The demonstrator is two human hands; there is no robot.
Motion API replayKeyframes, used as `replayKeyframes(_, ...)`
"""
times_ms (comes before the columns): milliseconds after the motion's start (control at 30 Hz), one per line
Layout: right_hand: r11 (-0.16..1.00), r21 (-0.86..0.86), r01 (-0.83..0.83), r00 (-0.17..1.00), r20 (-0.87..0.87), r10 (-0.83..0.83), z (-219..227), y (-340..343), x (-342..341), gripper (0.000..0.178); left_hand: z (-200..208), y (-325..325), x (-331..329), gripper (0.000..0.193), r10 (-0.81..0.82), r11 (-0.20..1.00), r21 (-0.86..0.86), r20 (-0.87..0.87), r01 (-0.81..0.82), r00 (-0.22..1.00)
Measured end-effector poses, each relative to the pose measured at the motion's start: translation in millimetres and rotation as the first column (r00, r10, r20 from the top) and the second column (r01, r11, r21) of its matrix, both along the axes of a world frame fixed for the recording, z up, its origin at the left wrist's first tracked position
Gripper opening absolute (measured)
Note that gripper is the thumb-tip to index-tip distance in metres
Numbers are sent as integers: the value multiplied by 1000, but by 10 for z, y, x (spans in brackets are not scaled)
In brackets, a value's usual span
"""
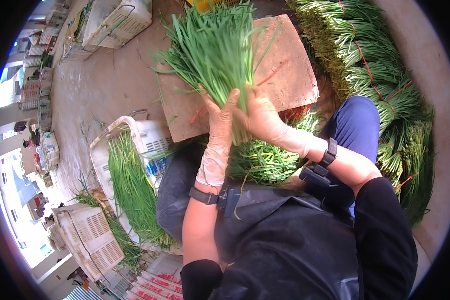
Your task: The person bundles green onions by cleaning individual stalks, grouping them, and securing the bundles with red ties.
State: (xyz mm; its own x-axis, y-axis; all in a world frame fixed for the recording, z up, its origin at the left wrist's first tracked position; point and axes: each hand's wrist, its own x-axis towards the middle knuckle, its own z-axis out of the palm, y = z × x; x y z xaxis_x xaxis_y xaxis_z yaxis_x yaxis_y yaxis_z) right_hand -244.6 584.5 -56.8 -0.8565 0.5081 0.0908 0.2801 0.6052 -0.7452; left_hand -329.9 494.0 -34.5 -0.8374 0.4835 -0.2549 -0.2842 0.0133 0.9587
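Note:
Both my hands, in thin pale gloves, grip a thick bunch of garlic chives [212, 55] near its lower stalks. My left hand [219, 115] closes round the bunch's left side, its thumb across the front. On the right side my right hand [266, 117] is wrapped round the stalks, slightly blurred. The leaves fan out away from me over a worn, tilted board [295, 70]. A red tie [274, 73] lies across that board, its middle hidden behind the bunch. Below my hands sits a heap of loose chives [267, 162].
On my left stands a white plastic crate [101, 155] with chives [127, 175] inside. Tied bundles of chives [367, 60] are stacked along the right. More crates [117, 25] stand at the far left, another crate [87, 235] at the lower left. My knee [357, 120] is beside the board.

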Motion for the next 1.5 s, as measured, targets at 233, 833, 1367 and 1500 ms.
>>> replayKeyframes(233, 970, 1, -243, 954, 182, 239, 251, 305, 128, 85, -196, 159, 107, 122, 1, 841, -450, -555, -301, 832)
replayKeyframes(833, 955, 287, -72, 984, -135, 115, 312, 730, -1427, 18, -69, 379, 358, 114, -215, 514, -781, -519, -356, 827)
replayKeyframes(1367, 959, -278, 62, 968, -217, -125, 259, 889, -1774, 20, -40, 372, 357, 113, -215, 506, -785, -516, -357, 829)
replayKeyframes(1500, 748, -663, -34, 978, -178, -113, 295, 917, -1807, 17, -58, 358, 370, 103, -173, 573, -740, -528, -351, 831)
